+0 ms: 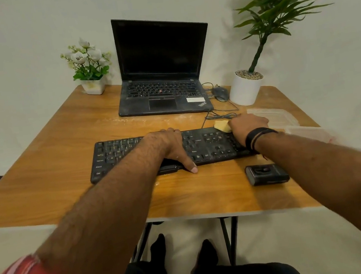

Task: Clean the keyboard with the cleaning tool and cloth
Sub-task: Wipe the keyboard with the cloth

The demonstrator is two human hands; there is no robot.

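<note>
— Head view first: what is seen on the table (pixel 65 153)?

— A black keyboard (pixel 117 155) is laid across the middle of the wooden top, its keys dusted with pale specks. It is spanned by the left hand (pixel 171 147), laid palm down over the centre; the fingers are bent over the far edge and the thumb is hooked over the near edge, so the keyboard is clasped in that grip.

— And the other hand?

— The right hand (pixel 248 126) is set on the keyboard's right end, by the number pad. A yellow cloth (pixel 222 126) is held in its grip, a folded corner showing to the left of the knuckles and touching the far right keys. A dark band is worn at that wrist.

— Is the cleaning tool to be seen?

— A small black boxy item (pixel 267 174) is lying on the table just in front of the keyboard's right end, apart from both hands. Whether it is the cleaning tool cannot be told.

— What else is shown?

— An open laptop (pixel 161 70) is placed behind the keyboard, with a wired mouse (pixel 221 92) beside it. A small flower pot (pixel 90 66) is stood at the back left, a tall potted plant (pixel 247 89) at the back right, and clear plastic containers (pixel 276 116) near the right edge.
</note>
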